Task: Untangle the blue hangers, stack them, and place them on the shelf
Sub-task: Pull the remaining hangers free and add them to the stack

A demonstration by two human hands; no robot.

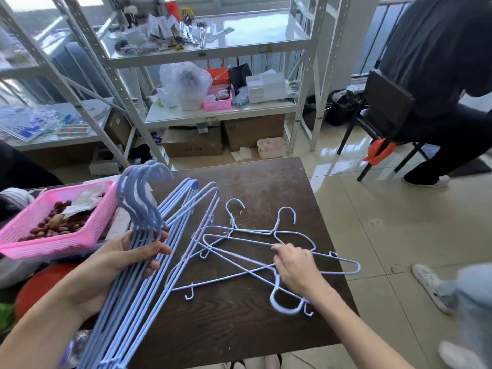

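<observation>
My left hand [125, 258] is shut on a stack of several blue wire hangers [138, 265], their hooks [141, 193] lined up and pointing away from me. On the dark wooden table [239, 323] lie three more blue hangers [247, 251], crossed over each other in a tangle. My right hand [295, 267] rests on this tangle with its fingers curled around the wire of one hanger near its neck. The white metal shelf [221, 113] stands beyond the table's far edge.
A pink basket [87, 235] of red dates sits at the table's left. The shelf holds bags, boxes and a small pink basket [217, 101]; cardboard boxes [191, 143] stand under it. A person in black [442, 75] by a chair [383, 113] is at the right, another person's shoes [428, 286] nearer.
</observation>
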